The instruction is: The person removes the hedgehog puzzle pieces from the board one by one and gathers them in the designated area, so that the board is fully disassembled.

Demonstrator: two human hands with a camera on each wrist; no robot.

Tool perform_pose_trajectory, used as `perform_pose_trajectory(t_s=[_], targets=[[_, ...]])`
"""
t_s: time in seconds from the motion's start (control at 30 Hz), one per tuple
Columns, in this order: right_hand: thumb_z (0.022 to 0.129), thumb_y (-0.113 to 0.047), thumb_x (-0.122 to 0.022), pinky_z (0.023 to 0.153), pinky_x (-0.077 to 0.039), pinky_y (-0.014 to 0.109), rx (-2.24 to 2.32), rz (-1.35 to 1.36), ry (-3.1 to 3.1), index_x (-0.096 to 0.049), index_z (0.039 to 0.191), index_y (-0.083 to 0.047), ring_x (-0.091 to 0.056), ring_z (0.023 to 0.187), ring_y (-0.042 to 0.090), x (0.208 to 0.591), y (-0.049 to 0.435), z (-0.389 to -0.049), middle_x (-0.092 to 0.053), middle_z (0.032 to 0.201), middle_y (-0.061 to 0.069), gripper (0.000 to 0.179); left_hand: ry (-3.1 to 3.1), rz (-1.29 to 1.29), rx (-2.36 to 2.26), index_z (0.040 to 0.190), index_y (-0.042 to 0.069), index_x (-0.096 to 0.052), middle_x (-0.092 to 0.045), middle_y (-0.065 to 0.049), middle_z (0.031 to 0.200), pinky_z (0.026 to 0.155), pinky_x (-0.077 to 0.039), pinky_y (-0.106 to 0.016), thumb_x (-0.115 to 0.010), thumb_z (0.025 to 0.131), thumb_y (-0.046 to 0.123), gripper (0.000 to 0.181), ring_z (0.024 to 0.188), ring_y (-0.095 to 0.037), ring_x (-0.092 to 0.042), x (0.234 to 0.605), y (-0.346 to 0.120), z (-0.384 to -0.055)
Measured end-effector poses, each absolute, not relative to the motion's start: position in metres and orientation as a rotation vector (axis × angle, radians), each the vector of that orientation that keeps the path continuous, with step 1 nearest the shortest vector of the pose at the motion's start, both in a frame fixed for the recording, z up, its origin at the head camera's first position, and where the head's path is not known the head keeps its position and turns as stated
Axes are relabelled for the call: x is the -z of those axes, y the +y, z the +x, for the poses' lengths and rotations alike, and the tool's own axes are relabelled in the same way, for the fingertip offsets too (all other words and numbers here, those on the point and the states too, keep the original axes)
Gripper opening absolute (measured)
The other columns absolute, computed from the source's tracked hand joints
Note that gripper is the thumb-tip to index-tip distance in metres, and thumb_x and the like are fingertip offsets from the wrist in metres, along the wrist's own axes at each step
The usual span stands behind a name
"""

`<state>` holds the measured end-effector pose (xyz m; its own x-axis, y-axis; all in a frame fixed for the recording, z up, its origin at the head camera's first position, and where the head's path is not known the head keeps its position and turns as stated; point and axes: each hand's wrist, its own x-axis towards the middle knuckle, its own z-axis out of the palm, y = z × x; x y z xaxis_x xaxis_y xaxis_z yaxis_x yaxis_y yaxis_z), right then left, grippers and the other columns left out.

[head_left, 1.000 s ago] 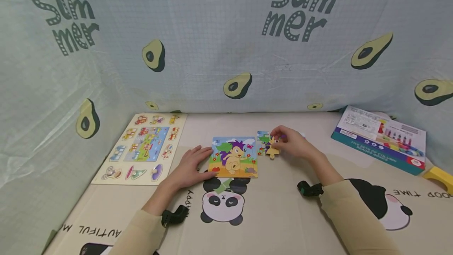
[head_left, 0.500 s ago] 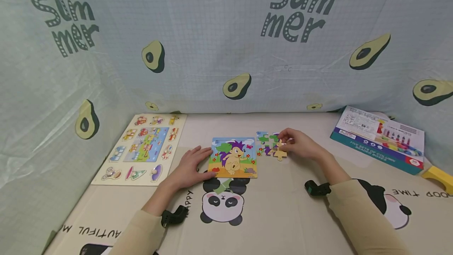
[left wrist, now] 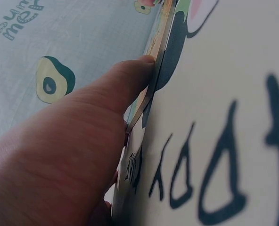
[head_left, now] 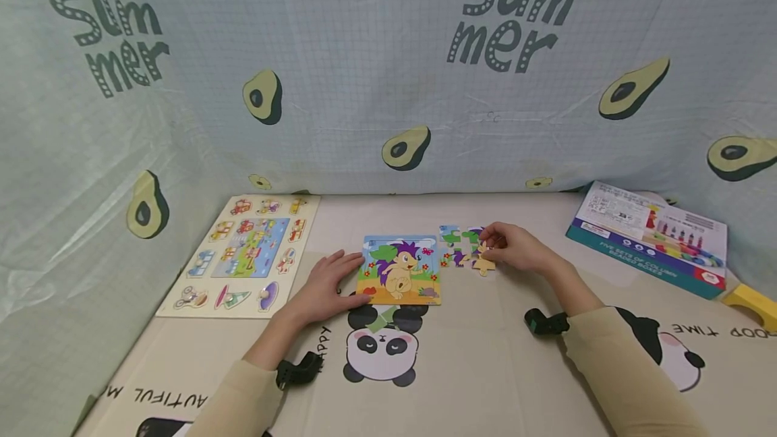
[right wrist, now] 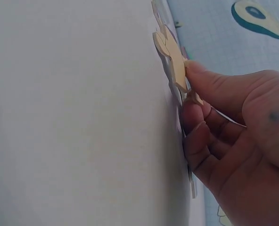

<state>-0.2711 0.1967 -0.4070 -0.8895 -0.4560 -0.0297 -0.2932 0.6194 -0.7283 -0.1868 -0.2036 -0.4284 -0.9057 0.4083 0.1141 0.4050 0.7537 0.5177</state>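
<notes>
In the head view, a hedgehog picture board (head_left: 400, 274) lies in the middle of the table. My left hand (head_left: 328, 287) rests at the board's left side, fingers extended, its thumb (left wrist: 137, 70) touching the lower left edge. To the right of the board is a group of loose jigsaw pieces (head_left: 450, 237), green, blue and purple. At the group's right side, my right hand (head_left: 516, 247) pinches a tan jigsaw piece (right wrist: 177, 61) between thumb and fingers. In the right wrist view that piece is seen nearly edge-on, low over the table, overlapping other pieces.
A peg puzzle board (head_left: 253, 248) with vehicle pictures lies at the left. At the right are a beaded-toy box (head_left: 649, 238) and a yellow object (head_left: 751, 307), partly cut off. A printed curtain (head_left: 340, 86) rises behind the table.
My right hand has shifted right with the tan jigsaw piece, uncovering more of the loose pieces. The left hand and the hedgehog board have stayed put.
</notes>
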Motion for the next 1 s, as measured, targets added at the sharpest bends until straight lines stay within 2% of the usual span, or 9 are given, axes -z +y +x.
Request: perform_pose_trajectory(t_s=[0.47, 0.6, 0.83, 1.0], targets=[[0.094, -0.010, -0.073, 0.080, -0.046, 0.035, 1.047, -0.585, 2.645, -0.058, 0.115, 0.000, -0.052, 0.092, 0.024, 0.406, 0.195, -0.269, -0.056, 0.096, 0.008, 0.028, 2.929, 0.671, -0.869, 0.148, 0.004, -0.051, -0.046, -0.013, 0.153, 0.119, -0.012, -0.059, -0.077, 0.088, 0.043, 0.076, 0.148, -0.040, -0.025, 0.430, -0.204, -0.186], [0.092, -0.014, -0.076, 0.082, -0.046, 0.037, 1.030, -0.579, 2.638, -0.058, 0.117, 0.000, -0.051, 0.094, 0.025, 0.405, 0.196, -0.267, -0.056, 0.098, 0.008, 0.034, 2.930, 0.676, -0.869, 0.147, 0.004, -0.051, -0.046, -0.013, 0.153, 0.119, -0.012, -0.059, -0.077, 0.087, 0.042, 0.076, 0.148, -0.040, -0.025, 0.430, -0.204, -0.186], [0.085, -0.021, -0.083, 0.096, -0.046, 0.045, 0.996, -0.644, 2.625, -0.058, 0.123, 0.005, -0.052, 0.104, 0.029, 0.405, 0.200, -0.264, -0.059, 0.112, 0.012, 0.053, 2.934, 0.681, -0.866, 0.147, 0.004, -0.051, -0.047, -0.014, 0.152, 0.119, -0.012, -0.060, -0.077, 0.087, 0.043, 0.076, 0.147, -0.041, -0.026, 0.429, -0.204, -0.187], [0.084, -0.024, -0.085, 0.100, -0.044, 0.050, 0.955, -0.724, 2.632, -0.056, 0.127, 0.007, -0.051, 0.109, 0.032, 0.405, 0.201, -0.261, -0.057, 0.119, 0.016, 0.060, 2.939, 0.681, -0.862, 0.147, 0.004, -0.051, -0.047, -0.014, 0.152, 0.119, -0.012, -0.060, -0.077, 0.087, 0.043, 0.076, 0.147, -0.041, -0.026, 0.429, -0.204, -0.187]])
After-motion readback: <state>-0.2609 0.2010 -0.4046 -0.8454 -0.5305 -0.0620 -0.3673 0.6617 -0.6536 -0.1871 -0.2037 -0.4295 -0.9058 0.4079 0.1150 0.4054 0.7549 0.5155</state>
